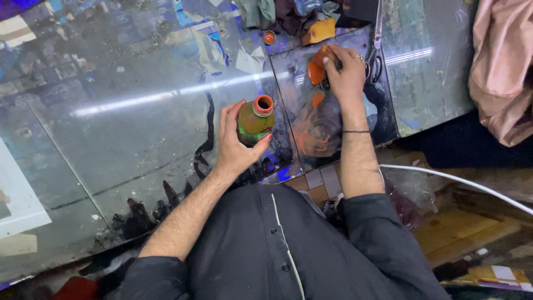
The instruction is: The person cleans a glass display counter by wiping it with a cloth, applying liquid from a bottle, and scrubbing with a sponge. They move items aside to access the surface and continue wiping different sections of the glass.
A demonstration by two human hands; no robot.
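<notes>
Evidently the small dark glass panel (355,119) lying on the big glass worktop (111,100) served as the working surface, and everything else sat around it. The left hand (236,141) wrapped its fingers around an uncapped plastic bottle (255,119) with an orange neck and murky olive contents, just beside the panel's left edge. The bottle stood upright, its long axis vertical, its open mouth pointing up towards the camera. Judging by that, the grip kept it steady and unspilled while the other hand worked. Its orange cap (269,37) lay beyond the panel's far left corner, apart from the bottle.

The right hand (347,72) pressed down on the far part of the panel, fingers curled tight over an orange-stained pad or cloth (317,69); exactly what kind of wad it was I could not tell. An orange smear (317,130) spread over the near part of the panel, which suggested that the pad was being rubbed through the colour. A pair of scissors (375,53) lay along the panel's right edge, touching or nearly touching the hand. Beyond the far edge sat a heap of rags (288,14), and well to the right of the panel hung a pink cloth (502,72).
</notes>
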